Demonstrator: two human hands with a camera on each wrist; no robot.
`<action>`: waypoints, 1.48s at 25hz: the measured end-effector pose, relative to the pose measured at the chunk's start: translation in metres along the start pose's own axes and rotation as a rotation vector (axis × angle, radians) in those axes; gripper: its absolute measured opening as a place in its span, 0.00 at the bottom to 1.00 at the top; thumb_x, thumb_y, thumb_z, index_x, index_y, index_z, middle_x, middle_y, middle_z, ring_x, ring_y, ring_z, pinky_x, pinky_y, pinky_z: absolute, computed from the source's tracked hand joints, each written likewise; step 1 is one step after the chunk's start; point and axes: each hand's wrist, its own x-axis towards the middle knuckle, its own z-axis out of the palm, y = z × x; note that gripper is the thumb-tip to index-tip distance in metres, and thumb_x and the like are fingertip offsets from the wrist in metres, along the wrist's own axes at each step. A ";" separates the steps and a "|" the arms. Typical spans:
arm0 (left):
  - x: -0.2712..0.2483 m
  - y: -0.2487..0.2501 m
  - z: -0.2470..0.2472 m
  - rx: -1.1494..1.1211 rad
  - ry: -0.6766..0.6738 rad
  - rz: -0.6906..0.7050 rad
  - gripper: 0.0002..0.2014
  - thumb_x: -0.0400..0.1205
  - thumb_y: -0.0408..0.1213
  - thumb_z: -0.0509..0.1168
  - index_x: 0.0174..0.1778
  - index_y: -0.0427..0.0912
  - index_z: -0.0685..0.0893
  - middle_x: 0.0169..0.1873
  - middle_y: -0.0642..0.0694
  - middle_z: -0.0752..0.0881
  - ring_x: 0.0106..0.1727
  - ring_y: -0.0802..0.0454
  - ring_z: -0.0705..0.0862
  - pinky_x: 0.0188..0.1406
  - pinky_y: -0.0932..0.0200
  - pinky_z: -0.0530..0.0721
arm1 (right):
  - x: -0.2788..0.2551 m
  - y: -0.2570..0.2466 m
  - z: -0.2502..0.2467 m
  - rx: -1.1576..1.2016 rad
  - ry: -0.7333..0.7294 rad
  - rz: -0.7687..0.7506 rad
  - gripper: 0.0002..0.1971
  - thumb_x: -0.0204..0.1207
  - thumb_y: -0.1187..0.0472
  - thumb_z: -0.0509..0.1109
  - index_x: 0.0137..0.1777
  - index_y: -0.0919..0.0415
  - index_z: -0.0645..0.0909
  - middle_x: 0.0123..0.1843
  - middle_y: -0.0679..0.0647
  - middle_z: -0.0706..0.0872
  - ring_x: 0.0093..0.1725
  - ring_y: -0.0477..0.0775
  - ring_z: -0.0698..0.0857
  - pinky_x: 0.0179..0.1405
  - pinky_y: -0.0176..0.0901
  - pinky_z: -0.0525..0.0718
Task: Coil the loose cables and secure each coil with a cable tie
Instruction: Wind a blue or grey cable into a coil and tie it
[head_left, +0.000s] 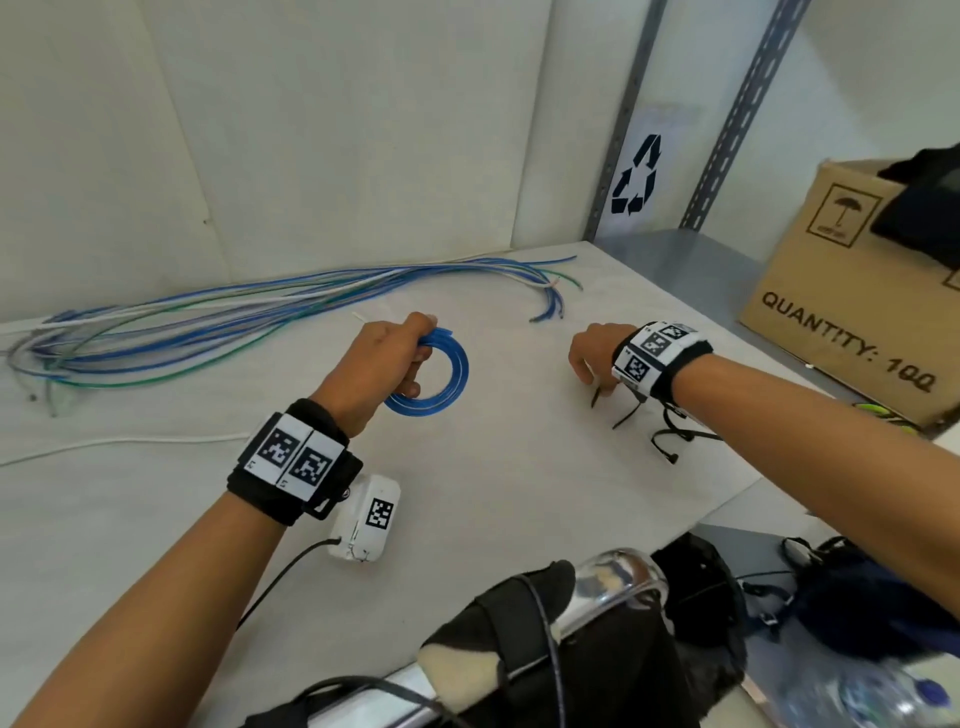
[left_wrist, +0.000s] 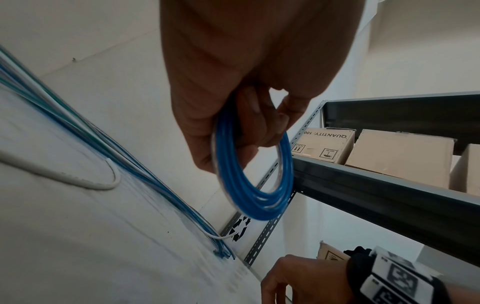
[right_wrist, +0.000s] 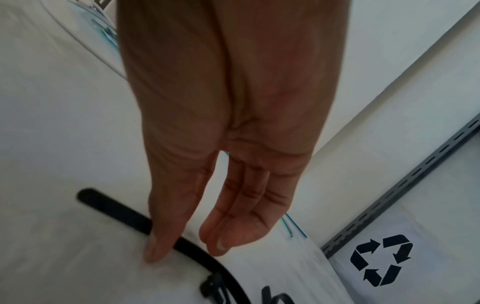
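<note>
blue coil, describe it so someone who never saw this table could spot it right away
On the white table, look in front of the long bundle of loose cables along the wall. The left hand grips the blue coil; it alone is wound into a ring.

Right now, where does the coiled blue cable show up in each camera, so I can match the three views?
Head: the blue coil sits just left of centre, held by the left hand above the white table.
Left wrist: the coil hangs mid-frame from the fingers.
Right wrist: not in it.
Shared landmark: the recycling sign on the wall.
</note>
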 end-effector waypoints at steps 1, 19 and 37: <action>0.000 0.000 0.000 0.001 -0.003 0.004 0.24 0.89 0.44 0.59 0.24 0.46 0.71 0.19 0.54 0.67 0.19 0.56 0.64 0.32 0.55 0.72 | 0.000 -0.001 0.002 -0.006 0.016 -0.003 0.13 0.67 0.70 0.80 0.48 0.58 0.82 0.55 0.59 0.83 0.49 0.63 0.86 0.47 0.50 0.87; 0.014 0.010 -0.064 -0.172 0.224 0.025 0.22 0.89 0.44 0.59 0.28 0.45 0.69 0.22 0.52 0.63 0.21 0.55 0.60 0.30 0.56 0.70 | -0.022 -0.113 -0.131 1.668 0.644 -0.569 0.08 0.82 0.76 0.67 0.58 0.72 0.79 0.41 0.64 0.89 0.29 0.52 0.88 0.34 0.40 0.89; 0.024 0.004 -0.127 -0.189 0.600 0.105 0.20 0.89 0.42 0.57 0.29 0.45 0.71 0.20 0.54 0.66 0.19 0.57 0.65 0.32 0.56 0.74 | 0.000 -0.228 -0.150 1.730 0.493 -0.950 0.05 0.87 0.70 0.63 0.60 0.67 0.77 0.42 0.58 0.90 0.33 0.53 0.85 0.37 0.42 0.86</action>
